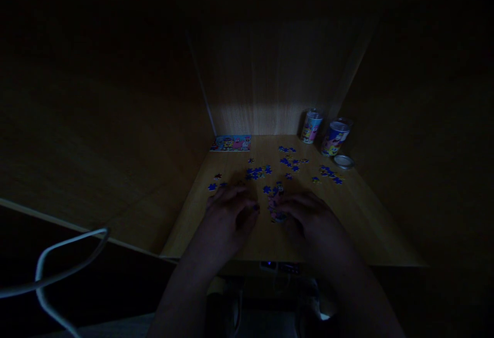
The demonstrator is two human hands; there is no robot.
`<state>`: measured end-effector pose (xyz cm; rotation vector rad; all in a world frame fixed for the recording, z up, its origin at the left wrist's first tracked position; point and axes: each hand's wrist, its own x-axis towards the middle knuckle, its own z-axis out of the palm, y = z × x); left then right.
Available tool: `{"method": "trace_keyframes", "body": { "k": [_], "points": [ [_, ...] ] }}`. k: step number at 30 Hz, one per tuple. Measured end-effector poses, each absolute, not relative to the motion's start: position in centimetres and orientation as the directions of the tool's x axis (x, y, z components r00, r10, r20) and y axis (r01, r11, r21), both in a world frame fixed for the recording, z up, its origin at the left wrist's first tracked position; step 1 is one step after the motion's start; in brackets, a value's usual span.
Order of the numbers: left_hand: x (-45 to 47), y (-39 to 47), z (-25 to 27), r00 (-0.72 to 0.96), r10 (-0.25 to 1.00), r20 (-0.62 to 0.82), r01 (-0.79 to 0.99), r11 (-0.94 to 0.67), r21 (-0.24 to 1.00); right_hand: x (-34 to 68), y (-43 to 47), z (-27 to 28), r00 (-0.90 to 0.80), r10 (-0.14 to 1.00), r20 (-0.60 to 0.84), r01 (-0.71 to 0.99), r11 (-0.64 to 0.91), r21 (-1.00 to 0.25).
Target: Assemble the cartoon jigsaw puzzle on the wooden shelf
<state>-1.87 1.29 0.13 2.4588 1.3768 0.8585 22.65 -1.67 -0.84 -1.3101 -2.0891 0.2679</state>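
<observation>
Spreading beneath both hands, a brown wood-grain desktop (363, 219), dimly lit. Right hand (314, 219): fingertips at a joined puzzle section; firm grip or light touch, cannot tell. Left hand (227, 212): thumb and forefinger brought together at the tips. Well beyond the right hand, a blue-and-yellow cartoon-printed cylindrical tin (335, 137) and a light-blue-and-pink cylindrical tin (312, 126), both upright. Beyond the left hand, a flat rectangular multicoloured cartoon picture (231, 143). Pinkish joined puzzle section (272, 200) between the hands. Round silvery lid (343, 161) past the right hand. Loose blue-backed puzzle pieces (254, 173) scattered ahead of both. Small dark piece (256, 207) pinched in the left fingertips
</observation>
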Motion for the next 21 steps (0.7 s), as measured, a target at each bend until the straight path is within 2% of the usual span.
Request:
{"method": "trace_keyframes", "body": {
  "k": [13, 21],
  "points": [
    [-1.63, 1.32, 0.79, 0.44, 0.834, 0.332, 0.654, -0.551, 0.518, 22.61, -1.6, -1.08, -0.278, 0.865, 0.418, 0.724, 0.475, -0.5],
    [-1.2, 0.89, 0.59, 0.362, 0.862, 0.354, 0.749, -0.495, 0.441, 22.75, -1.55, -1.42, -0.281, 0.856, 0.435, 0.719, 0.488, -0.495]
  ]
}}
